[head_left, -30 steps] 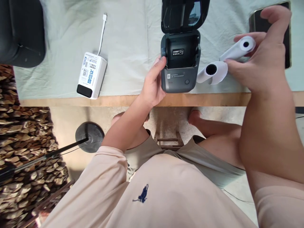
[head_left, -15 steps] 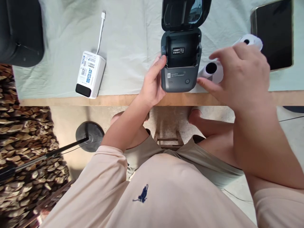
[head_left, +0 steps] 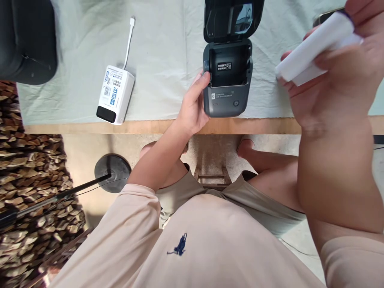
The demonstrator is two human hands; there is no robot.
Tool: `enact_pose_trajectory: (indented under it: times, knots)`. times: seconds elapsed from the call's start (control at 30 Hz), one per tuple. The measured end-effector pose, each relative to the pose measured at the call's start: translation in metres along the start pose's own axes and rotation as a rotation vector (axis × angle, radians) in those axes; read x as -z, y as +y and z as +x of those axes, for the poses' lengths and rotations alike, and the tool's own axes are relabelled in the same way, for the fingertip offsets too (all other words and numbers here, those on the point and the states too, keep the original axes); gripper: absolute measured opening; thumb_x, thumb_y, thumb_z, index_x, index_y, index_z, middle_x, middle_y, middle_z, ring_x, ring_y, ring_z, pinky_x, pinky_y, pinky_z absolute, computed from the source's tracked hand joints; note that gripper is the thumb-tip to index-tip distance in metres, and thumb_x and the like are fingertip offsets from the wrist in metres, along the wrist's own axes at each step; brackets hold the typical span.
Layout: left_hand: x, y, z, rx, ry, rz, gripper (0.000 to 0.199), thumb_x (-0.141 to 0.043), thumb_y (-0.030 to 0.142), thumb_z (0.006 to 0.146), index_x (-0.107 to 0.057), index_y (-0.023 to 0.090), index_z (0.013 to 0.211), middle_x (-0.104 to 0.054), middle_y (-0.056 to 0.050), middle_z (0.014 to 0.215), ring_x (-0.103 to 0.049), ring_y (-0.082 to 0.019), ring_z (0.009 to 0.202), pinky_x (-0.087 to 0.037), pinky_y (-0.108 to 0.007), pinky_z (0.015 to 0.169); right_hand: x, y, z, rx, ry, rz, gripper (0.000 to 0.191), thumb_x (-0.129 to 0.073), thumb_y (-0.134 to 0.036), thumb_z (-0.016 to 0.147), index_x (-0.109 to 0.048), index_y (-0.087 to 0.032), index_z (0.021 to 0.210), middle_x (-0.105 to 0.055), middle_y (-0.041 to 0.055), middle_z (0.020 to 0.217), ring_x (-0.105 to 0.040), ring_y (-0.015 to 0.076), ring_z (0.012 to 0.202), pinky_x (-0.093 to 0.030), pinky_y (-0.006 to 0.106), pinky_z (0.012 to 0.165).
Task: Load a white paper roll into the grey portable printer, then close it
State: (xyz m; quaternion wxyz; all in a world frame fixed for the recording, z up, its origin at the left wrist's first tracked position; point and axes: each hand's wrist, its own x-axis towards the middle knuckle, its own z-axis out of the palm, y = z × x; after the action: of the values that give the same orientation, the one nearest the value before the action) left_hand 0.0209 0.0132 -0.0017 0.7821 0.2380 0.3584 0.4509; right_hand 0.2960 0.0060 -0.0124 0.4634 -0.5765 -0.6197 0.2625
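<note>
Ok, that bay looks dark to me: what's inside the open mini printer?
Inside the mini printer, the dark bay shows a small printed label; no paper shows there. The front panel hides whatever lies beneath it, and the left hand covers part of the printer's side.

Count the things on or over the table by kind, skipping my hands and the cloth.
Open-lidded printer: 1
Paper rolls in the right hand: at least 1, partly hidden
Power bank with cable: 1
Black case: 1
Flat dark device, mostly hidden: 1
Total: at least 5
</note>
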Motion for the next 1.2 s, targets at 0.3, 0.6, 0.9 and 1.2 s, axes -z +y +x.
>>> enact_pose_trajectory:
  times: [0.3, 0.6, 0.9, 1.2]
  knots:
    - [0.003, -0.003, -0.001, -0.014, -0.071, 0.009, 0.018, -0.057, 0.034, 0.113, -0.072, 0.026, 0.106, -0.081, -0.003, 0.093, -0.078, -0.027, 0.141, -0.067, -0.039, 0.115, -0.039, -0.073, -0.023, 0.122, -0.128, -0.395, 0.058, -0.058, -0.059, 0.097, -0.062, -0.046, 0.153, -0.077, 0.0079, 0.116, -0.071, 0.0429, 0.129, -0.059, 0.06, 0.094]
    - [-0.002, -0.006, -0.005, -0.037, -0.069, 0.035, 0.01, -0.056, 0.027, 0.113, -0.063, 0.025, 0.12, -0.075, 0.003, 0.089, -0.086, -0.025, 0.125, -0.069, -0.037, 0.107, -0.052, -0.091, -0.006, 0.179, -0.264, -0.57, 0.056, -0.054, -0.032, 0.102, -0.049, -0.042, 0.157, -0.077, 0.0032, 0.139, -0.074, 0.0357, 0.13, -0.055, 0.058, 0.113]
    - [0.001, -0.009, -0.006, -0.07, -0.126, 0.101, 0.008, -0.062, 0.036, 0.109, -0.069, 0.033, 0.112, -0.073, -0.004, 0.095, -0.076, -0.027, 0.113, -0.067, -0.039, 0.089, -0.052, -0.085, -0.002, 0.317, -0.364, -0.629, 0.043, -0.054, -0.014, 0.098, -0.06, -0.03, 0.137, -0.072, 0.0087, 0.149, -0.073, 0.0317, 0.136, -0.059, 0.051, 0.115]
    - [-0.001, -0.003, -0.004, -0.015, -0.088, 0.009, 0.01, -0.059, 0.024, 0.111, -0.068, 0.025, 0.108, -0.069, 0.001, 0.089, -0.068, -0.015, 0.077, -0.059, -0.028, 0.073, -0.06, -0.081, -0.003, 0.354, -0.217, -0.624, 0.016, -0.06, -0.025, 0.105, -0.076, -0.025, 0.104, -0.078, 0.0059, 0.112, -0.077, 0.0313, 0.112, -0.056, 0.056, 0.107]
